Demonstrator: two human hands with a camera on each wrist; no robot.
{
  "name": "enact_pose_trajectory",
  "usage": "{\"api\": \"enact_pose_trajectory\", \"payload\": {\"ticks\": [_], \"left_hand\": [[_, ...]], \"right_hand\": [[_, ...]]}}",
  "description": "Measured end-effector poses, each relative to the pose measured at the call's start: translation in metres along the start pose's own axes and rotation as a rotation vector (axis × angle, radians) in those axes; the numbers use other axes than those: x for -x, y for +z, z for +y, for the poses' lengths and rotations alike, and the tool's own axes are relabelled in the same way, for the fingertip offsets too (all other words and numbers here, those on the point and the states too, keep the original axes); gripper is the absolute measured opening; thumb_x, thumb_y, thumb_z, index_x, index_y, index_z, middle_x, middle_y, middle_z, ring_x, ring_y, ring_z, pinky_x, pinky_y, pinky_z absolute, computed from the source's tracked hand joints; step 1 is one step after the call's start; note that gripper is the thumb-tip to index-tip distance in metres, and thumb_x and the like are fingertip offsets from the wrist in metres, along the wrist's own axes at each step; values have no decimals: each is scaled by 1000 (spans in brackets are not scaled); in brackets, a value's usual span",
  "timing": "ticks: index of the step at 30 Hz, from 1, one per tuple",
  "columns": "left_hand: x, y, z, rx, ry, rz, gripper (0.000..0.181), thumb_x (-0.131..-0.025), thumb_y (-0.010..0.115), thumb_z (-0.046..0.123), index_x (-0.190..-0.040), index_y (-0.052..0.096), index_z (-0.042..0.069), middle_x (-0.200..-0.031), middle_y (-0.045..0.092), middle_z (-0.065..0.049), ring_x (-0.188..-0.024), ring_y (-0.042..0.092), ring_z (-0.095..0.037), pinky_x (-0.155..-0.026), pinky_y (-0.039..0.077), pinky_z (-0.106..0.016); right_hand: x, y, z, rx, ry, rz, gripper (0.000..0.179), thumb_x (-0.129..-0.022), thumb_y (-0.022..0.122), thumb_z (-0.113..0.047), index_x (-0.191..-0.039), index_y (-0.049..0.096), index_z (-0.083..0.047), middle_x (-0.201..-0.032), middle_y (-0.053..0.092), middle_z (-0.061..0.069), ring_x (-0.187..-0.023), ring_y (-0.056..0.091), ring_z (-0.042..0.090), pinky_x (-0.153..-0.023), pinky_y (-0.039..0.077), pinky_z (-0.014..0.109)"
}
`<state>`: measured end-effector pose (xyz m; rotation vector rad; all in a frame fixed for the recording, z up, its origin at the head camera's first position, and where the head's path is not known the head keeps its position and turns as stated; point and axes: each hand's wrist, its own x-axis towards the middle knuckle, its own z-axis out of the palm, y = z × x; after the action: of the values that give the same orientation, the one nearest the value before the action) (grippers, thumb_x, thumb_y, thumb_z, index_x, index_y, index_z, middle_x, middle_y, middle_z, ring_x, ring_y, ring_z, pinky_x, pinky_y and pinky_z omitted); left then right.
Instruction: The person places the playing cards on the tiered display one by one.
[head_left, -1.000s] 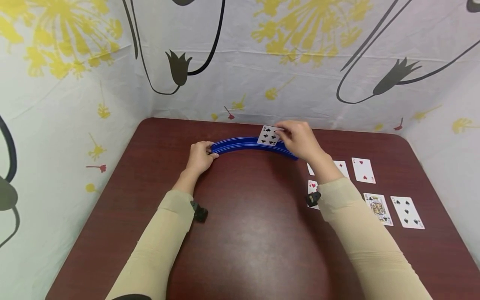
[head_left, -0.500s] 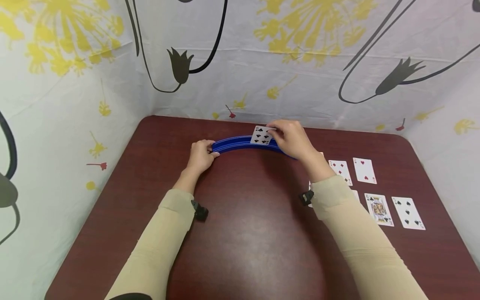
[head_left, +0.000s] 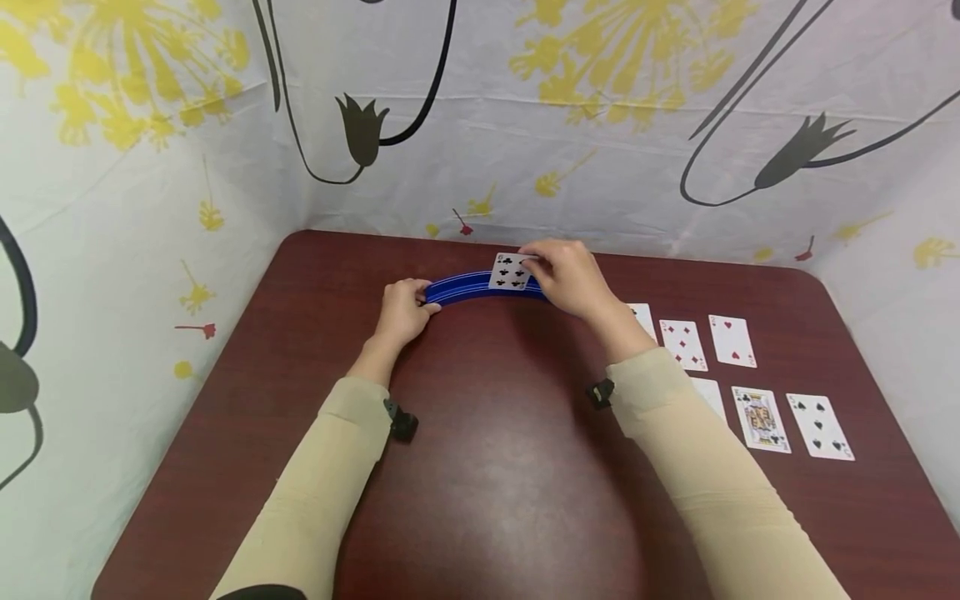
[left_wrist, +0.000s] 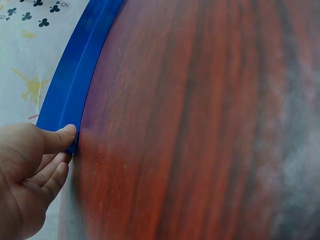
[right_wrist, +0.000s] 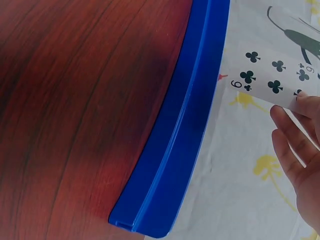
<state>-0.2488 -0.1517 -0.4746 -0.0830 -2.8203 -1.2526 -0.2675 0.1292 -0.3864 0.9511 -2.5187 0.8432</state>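
Wrist views, left fingers [left_wrist: 56, 183] pinching a curved blue rack [left_wrist: 73, 80], right fingers [right_wrist: 291, 131] clamped on a six of clubs [right_wrist: 267, 75].

From my remote station I log left arm [head_left: 322, 467] and right arm [head_left: 705, 450] extended toward the blue rack [head_left: 461, 287]. Left hand [head_left: 402, 313] grips its left end; right hand [head_left: 572, 278], at its right half, holds a thumb-and-finger pinch.

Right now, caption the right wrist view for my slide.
A right hand pinches a six of clubs near a curved blue strip.
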Motion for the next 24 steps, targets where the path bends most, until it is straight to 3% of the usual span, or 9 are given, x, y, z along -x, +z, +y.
{"api": "enact_pose_trajectory", "payload": {"ticks": [17, 24], "left_hand": [[-1, 0, 1, -1, -10, 0, 42, -92, 75, 7, -131, 65, -4, -117, 68, -21, -105, 67, -30, -91, 57, -40], [-1, 0, 2, -9, -24, -3, 42, -93, 75, 8, -131, 65, -4, -118, 67, -21, -104, 67, -29, -91, 57, -39]], "right_hand": [[-8, 16, -12, 14, 27, -40, 18, -99, 67, -10, -113, 76, -3, -112, 74, 14, -92, 71, 28, -78, 57, 44], [-15, 25, -16, 18, 22, -60, 18, -99, 67, -12, -113, 77, -6, -111, 75, 12, -87, 71, 25, -73, 55, 42]]}}
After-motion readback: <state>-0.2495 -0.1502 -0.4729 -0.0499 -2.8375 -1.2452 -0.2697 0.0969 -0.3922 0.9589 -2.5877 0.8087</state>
